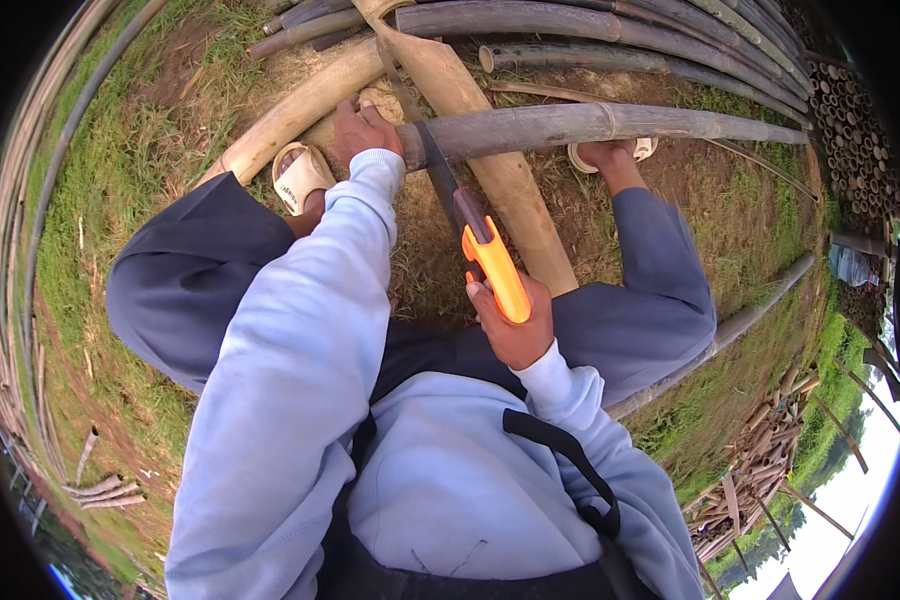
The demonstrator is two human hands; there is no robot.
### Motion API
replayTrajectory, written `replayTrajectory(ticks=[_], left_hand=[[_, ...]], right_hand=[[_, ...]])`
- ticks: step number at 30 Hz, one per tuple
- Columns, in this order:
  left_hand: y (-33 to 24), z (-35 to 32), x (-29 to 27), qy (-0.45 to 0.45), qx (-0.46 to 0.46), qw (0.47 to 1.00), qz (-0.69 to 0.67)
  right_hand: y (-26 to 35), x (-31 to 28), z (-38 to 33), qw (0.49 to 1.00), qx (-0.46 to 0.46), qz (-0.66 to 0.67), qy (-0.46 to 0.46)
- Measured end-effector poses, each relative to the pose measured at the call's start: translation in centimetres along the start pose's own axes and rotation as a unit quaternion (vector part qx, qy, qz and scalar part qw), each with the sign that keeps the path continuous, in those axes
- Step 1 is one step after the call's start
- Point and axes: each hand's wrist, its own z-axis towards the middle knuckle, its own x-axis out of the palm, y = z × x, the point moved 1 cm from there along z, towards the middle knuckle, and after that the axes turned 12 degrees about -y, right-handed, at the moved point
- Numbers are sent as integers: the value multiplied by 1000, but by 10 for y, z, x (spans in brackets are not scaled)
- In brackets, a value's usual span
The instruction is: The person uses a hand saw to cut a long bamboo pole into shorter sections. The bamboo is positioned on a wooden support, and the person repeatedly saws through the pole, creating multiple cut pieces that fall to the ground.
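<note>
My right hand [515, 322] is wrapped around the orange handle of a hand saw [497, 272]. The saw's long dark blade runs away from me and lies across a grey bamboo pole [550, 128] close to its left end. Just left of the blade, my left hand [366, 132] grips that end of the pole. Whether the blade has cut into the bamboo, I cannot tell. Underneath, the pole rests across a pale, thick piece of wood or bamboo [515, 205], which crosses another pale log [300, 110] farther off.
Several bamboo poles [570, 20] lie at the far side. My sandalled feet stand on either side of the work, the left one in a cream sandal [301, 180]. Stacked bamboo ends [855, 140] are at the right, cut pieces [755, 465] at lower right, long poles [45, 190] along the left.
</note>
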Motion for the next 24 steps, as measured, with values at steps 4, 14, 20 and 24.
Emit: replayTrajectory(ticks=[4,14,20,24], left_hand=[[-3,6,2,8,74,996,-42],[-1,17,16,24,-24,999,-14],[-10,35,23,61,-8,998,12],[-7,36,25,44,-20,999,-5]], right_hand=[[22,-24,-26,1000,16,4,14],[53,-47,-33,994,72,-82,13],[49,15,42,985,-170,-33,20],[42,12,42,998,-42,24,44]])
